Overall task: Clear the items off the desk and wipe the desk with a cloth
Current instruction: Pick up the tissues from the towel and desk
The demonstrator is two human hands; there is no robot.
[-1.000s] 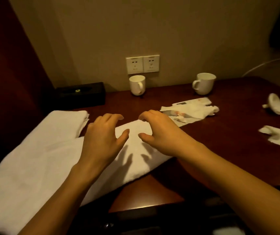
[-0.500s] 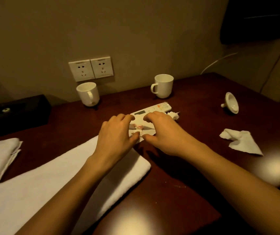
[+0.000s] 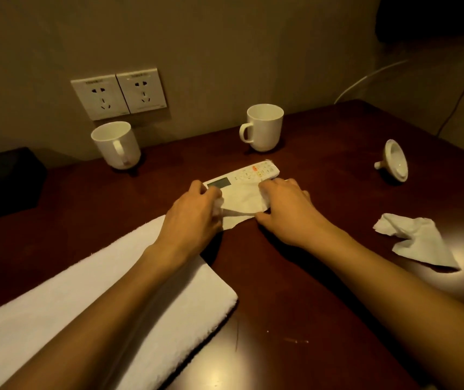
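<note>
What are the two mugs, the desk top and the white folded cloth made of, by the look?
Left mug and right mug: likely glazed ceramic, white, smooth, thick-walled with a soft sheen. Desk: dark reddish wood or wood veneer under gloss lacquer; it mirrors the lamp glare near the right edge. Cloth: looks like cotton terry towel, matte, with a fuzzy nap along its edges.

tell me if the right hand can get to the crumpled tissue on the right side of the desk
Probably yes. The right hand is busy holding the tissue by the remote, but only bare desk lies between it and the crumpled tissue.
</note>
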